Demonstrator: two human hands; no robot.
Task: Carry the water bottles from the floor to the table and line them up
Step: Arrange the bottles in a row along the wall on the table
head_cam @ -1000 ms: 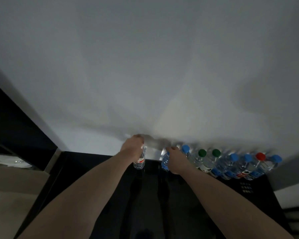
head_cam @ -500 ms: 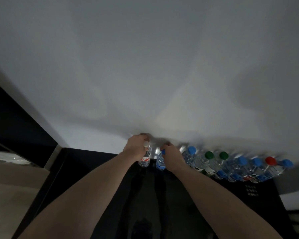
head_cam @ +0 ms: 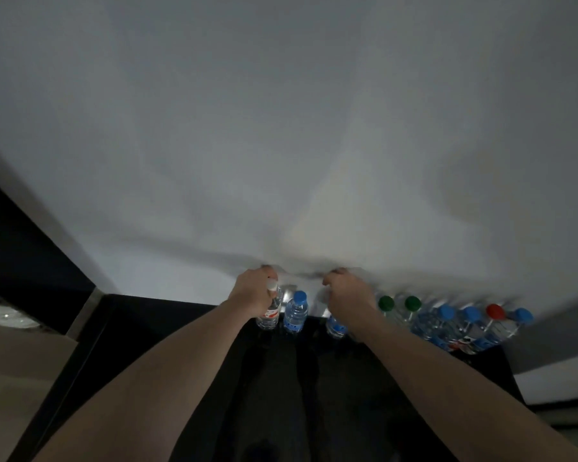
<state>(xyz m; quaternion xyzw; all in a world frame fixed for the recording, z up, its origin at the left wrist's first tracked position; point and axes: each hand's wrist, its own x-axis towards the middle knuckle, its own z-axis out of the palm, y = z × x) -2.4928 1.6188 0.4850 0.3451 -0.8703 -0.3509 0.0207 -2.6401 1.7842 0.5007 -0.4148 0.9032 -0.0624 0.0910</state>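
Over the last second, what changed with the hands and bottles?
The right hand let go of the blue-capped bottle, which now stands free, and moved right onto the next bottle. The left hand stayed on the white-capped bottle; the row stayed put.

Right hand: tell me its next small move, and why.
Probably slide the bottle under the right hand leftward: a gap separates it from the free-standing blue-capped bottle, which stands beside the bottle in the left hand.
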